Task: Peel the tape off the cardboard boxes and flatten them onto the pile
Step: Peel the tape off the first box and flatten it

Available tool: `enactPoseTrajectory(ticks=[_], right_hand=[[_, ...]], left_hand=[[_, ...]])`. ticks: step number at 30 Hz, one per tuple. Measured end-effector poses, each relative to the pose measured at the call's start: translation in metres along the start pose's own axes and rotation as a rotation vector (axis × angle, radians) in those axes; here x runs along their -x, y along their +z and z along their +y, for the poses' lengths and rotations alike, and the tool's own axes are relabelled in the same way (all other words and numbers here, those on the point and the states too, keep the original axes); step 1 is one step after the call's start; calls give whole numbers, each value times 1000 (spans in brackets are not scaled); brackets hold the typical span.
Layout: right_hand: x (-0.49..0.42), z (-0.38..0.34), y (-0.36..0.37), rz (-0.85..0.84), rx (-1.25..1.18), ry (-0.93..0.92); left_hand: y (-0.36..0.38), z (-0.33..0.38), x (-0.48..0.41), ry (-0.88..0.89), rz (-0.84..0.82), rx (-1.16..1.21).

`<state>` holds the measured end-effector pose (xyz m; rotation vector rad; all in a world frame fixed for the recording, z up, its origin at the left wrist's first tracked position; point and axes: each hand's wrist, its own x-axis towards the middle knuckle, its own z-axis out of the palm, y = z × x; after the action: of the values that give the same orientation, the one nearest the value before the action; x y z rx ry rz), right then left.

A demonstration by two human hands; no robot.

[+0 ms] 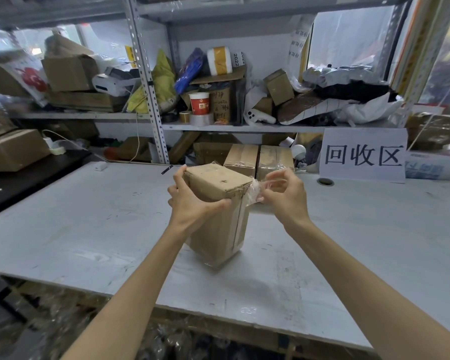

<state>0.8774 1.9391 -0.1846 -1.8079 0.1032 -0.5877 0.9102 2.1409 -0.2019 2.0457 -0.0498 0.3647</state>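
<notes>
A brown cardboard box (218,224) stands on end, slightly tilted, on the white table (89,224). My left hand (190,203) grips its upper left side, thumb across the near face. My right hand (283,196) pinches a crumpled strip of clear tape (255,190) that lifts off the box's top right corner. More clear tape runs down the right edge of the box. Two further taped cardboard boxes (257,157) stand side by side just behind it.
A white sign with black characters (363,154) leans at the table's back right, beside a round cable hole (325,181). Metal shelves (151,100) behind hold boxes, tape rolls, a red cup and bags. Flattened cardboard and plastic wrap lie below the table's near edge.
</notes>
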Motion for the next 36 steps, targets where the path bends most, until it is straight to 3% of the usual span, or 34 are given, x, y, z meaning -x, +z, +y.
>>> enactPoseTrajectory(ticks=[2,9,15,20,26,29,34,36], right_hand=[[1,-3,2,-48,37,-56],[4,-7,10,-14,82,96],[3,-3,1,-124,-305,290],[2,-2,-4,-206,-394,378],[0,-4,-7,-223,26,74],[-2,-5,-3,-194,146,17],[-4,-3,-1,-145,-36,199],[-3,-4,-2,-175,-13,144]], left_hand=[[-1,0,0,-15,-22,11],[5,1,11,38,-58,-94],[-8,-5,9,-5,-96,97],[-14,-8,10,-7,-145,146],[-15,-11,15,150,-144,100],[-11,-3,20,231,-115,54],[-15,-3,17,246,-52,83],[-17,-5,13,190,-44,136]])
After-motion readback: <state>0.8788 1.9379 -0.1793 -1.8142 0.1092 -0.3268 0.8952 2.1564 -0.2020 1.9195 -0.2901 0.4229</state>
